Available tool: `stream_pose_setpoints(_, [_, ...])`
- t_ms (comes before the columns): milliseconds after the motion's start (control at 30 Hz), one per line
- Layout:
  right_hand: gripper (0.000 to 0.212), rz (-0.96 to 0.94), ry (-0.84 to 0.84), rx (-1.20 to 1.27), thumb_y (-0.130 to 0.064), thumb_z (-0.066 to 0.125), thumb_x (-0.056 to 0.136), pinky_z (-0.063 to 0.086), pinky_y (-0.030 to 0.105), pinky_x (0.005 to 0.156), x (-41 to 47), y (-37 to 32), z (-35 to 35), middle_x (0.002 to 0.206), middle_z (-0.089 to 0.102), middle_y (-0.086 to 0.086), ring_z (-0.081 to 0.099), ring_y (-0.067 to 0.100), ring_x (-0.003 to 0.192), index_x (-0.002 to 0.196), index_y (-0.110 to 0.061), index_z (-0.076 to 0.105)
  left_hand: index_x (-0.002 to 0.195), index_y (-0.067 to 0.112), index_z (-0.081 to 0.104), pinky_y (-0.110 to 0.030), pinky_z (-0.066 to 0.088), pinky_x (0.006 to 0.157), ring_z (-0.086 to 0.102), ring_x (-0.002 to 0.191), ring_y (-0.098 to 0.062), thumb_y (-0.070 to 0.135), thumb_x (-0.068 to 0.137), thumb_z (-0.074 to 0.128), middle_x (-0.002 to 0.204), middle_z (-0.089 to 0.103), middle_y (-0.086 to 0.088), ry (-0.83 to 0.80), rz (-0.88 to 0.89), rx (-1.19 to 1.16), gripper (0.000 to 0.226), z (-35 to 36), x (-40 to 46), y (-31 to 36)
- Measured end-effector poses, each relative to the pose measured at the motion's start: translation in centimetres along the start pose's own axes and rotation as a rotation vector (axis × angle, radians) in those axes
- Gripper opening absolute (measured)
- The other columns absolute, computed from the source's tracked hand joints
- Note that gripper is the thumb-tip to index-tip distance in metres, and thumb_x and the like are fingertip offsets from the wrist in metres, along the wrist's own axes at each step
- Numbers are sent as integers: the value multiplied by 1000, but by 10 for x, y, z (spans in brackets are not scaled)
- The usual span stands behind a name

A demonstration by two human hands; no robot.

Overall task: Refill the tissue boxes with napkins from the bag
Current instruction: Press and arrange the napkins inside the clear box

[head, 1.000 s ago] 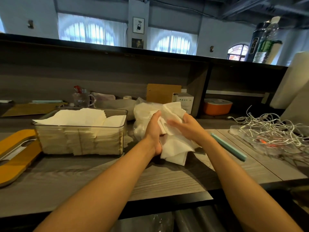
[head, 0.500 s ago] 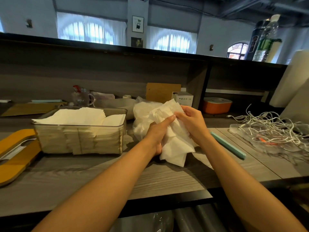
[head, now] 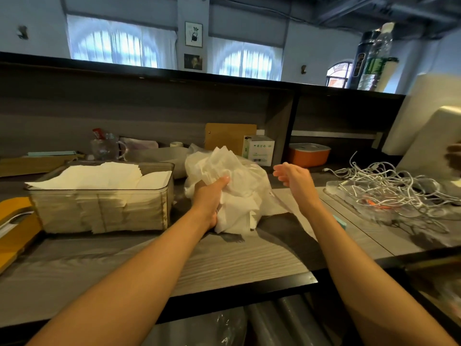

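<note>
The left hand (head: 208,198) grips a crumpled bunch of white paper napkins (head: 234,186) above the grey wood-grain counter (head: 224,260). The right hand (head: 294,177) hovers just right of the bunch, fingers relaxed, holding nothing. Left of the left hand stands a clear rectangular plastic tissue box (head: 99,211) packed with napkins.

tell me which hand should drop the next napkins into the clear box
Left. The left hand already grips the napkins and is the hand nearer the box. The right hand hangs open and empty on the far side.
</note>
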State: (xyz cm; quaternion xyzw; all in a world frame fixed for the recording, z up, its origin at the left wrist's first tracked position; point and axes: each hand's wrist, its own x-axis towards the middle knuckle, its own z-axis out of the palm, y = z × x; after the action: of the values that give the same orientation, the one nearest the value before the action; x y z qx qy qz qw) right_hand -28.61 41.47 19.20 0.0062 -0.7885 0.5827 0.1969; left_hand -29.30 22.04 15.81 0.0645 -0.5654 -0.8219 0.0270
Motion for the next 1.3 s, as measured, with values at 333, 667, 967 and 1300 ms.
stream_pose_setpoints(333, [84,-15,-427,-531,-36,77,82,38,28,98,-41,17,-24,144,49,-2,48,18,128,150,-24,29,110,28,62,-43,58,81,66,101,-26,31,91,69,111,69,-2,-52,47,57,20,12,-15,4])
stream_pose_setpoints(667, [10,-90,209,143,-15,61,93,55,29,74,-24,10,-38,97,61,2,60,20,98,103,-17,63,125,19,64,-49,57,90,69,104,-31,30,91,68,113,73,-8,-177,-68,43,36,20,-24,-1])
stream_pose_setpoints(967, [17,-123,-380,390,-10,53,98,55,26,71,-6,-57,-32,102,63,4,62,18,94,109,-17,64,124,18,66,-41,53,94,65,106,-28,42,97,55,109,73,-8,-254,-169,65,37,18,-15,3])
stream_pose_setpoints(1300, [32,-157,-267,31,-4,59,94,55,17,70,4,-15,22,103,66,0,65,13,90,124,-15,61,122,18,66,-46,54,96,68,105,-30,55,79,68,110,74,-9,-355,-111,83,57,18,-9,-1])
